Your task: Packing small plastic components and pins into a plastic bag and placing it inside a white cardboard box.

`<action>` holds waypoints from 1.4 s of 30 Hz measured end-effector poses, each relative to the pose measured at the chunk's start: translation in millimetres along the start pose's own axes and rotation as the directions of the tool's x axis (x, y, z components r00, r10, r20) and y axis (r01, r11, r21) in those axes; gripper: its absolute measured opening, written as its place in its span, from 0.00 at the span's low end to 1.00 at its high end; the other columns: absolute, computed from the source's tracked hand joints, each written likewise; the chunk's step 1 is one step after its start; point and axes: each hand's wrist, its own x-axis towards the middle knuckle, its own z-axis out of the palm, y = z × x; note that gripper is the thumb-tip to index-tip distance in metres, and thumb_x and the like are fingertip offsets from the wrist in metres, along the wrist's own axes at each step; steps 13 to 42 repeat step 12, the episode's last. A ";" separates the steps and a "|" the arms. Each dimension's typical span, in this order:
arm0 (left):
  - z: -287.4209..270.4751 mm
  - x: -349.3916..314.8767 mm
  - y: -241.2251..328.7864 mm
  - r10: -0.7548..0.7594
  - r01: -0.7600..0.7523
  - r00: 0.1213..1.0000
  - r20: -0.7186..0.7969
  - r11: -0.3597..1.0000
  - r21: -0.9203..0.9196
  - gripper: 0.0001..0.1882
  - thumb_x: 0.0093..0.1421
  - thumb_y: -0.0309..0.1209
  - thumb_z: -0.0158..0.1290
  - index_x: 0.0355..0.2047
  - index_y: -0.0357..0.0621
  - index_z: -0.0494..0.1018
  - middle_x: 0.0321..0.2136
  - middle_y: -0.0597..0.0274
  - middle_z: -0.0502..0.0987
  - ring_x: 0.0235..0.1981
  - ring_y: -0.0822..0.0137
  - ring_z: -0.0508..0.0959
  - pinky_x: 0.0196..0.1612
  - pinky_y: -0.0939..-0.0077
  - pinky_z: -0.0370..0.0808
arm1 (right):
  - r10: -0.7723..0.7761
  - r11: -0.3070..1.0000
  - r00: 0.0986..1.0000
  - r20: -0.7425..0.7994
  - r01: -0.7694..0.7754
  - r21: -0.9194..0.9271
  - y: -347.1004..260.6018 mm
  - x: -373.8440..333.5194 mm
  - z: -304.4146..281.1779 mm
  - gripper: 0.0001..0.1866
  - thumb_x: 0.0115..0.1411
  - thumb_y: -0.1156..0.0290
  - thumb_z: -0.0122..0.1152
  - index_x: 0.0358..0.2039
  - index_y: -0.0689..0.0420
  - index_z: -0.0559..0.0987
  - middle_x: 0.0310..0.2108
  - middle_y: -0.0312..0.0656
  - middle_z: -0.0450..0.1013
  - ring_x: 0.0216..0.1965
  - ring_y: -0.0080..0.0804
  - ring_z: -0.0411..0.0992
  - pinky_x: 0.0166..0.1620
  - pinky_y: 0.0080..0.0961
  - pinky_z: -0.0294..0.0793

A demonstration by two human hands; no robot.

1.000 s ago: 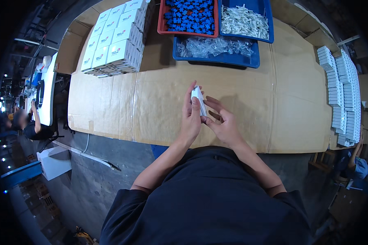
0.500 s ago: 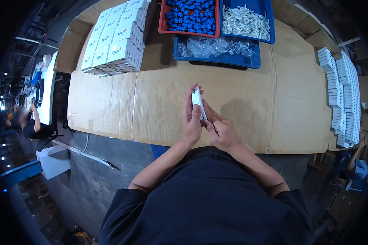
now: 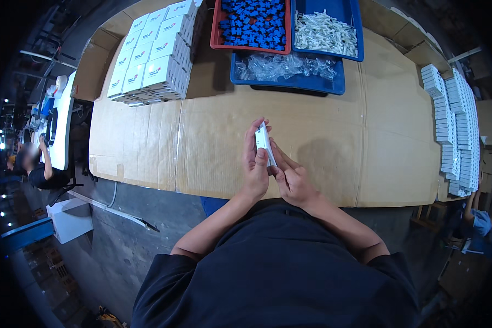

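A small flat white box (image 3: pixel 263 143) stands tilted between my two hands, above the near middle of the cardboard-covered table (image 3: pixel 218 142). My left hand (image 3: pixel 255 164) is wrapped round its left side, with the thumb lying on the face toward me and the fingers behind. At the box's lower right, my right hand (image 3: pixel 292 177) grips the edge between thumb and fingers. Part of the box is hidden by my fingers.
White boxes (image 3: pixel 153 60) are stacked at the back left. A red tray (image 3: pixel 215 41) of blue pieces, a blue tray (image 3: pixel 359 46) of white sticks and a blue tray (image 3: pixel 333 86) of clear plastic pieces sit at the back. Thin white-grey items (image 3: pixel 459 131) form stacks at right.
The box and both hands sit slightly lower in the picture, while the trays have shifted slightly left with the view. The hold on the box looks nearly the same.
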 end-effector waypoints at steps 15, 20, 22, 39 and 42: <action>3.0 -1.4 7.9 -0.021 0.021 0.998 -0.055 1.000 -0.003 0.48 0.69 0.66 0.42 0.73 0.38 0.53 0.67 0.47 0.62 0.69 0.54 0.63 0.71 0.56 0.58 | 0.075 0.993 0.997 0.013 -0.076 0.093 -9.4 4.7 -1.7 0.30 0.74 0.65 0.52 0.73 0.60 0.60 0.72 0.58 0.59 0.65 0.56 0.69 0.64 0.38 0.71; 3.0 -1.4 7.9 -0.021 0.021 0.998 -0.055 1.000 -0.003 0.48 0.69 0.66 0.42 0.73 0.38 0.53 0.67 0.47 0.62 0.69 0.54 0.63 0.71 0.56 0.58 | 0.075 0.993 0.997 0.013 -0.076 0.093 -9.4 4.7 -1.7 0.30 0.74 0.65 0.52 0.73 0.60 0.60 0.72 0.58 0.59 0.65 0.56 0.69 0.64 0.38 0.71; 3.0 -1.4 7.9 -0.021 0.021 0.998 -0.055 1.000 -0.003 0.48 0.69 0.66 0.42 0.73 0.38 0.53 0.67 0.47 0.62 0.69 0.54 0.63 0.71 0.56 0.58 | 0.075 0.993 0.997 0.013 -0.076 0.093 -9.4 4.7 -1.7 0.30 0.74 0.65 0.52 0.73 0.60 0.60 0.72 0.58 0.59 0.65 0.56 0.69 0.64 0.38 0.71; 3.0 -1.4 7.9 -0.021 0.021 0.998 -0.055 1.000 -0.003 0.48 0.69 0.66 0.42 0.73 0.38 0.53 0.67 0.47 0.62 0.69 0.54 0.63 0.71 0.56 0.58 | 0.075 0.993 0.997 0.013 -0.076 0.093 -9.4 4.7 -1.7 0.30 0.74 0.65 0.52 0.73 0.60 0.60 0.72 0.58 0.59 0.65 0.56 0.69 0.64 0.38 0.71; 3.0 -1.4 7.9 -0.021 0.021 0.998 -0.055 1.000 -0.003 0.48 0.69 0.66 0.42 0.73 0.38 0.53 0.67 0.47 0.62 0.69 0.54 0.63 0.71 0.56 0.58 | 0.075 0.993 0.997 0.013 -0.076 0.093 -9.4 4.7 -1.7 0.30 0.74 0.65 0.52 0.73 0.60 0.60 0.72 0.58 0.59 0.65 0.56 0.69 0.64 0.38 0.71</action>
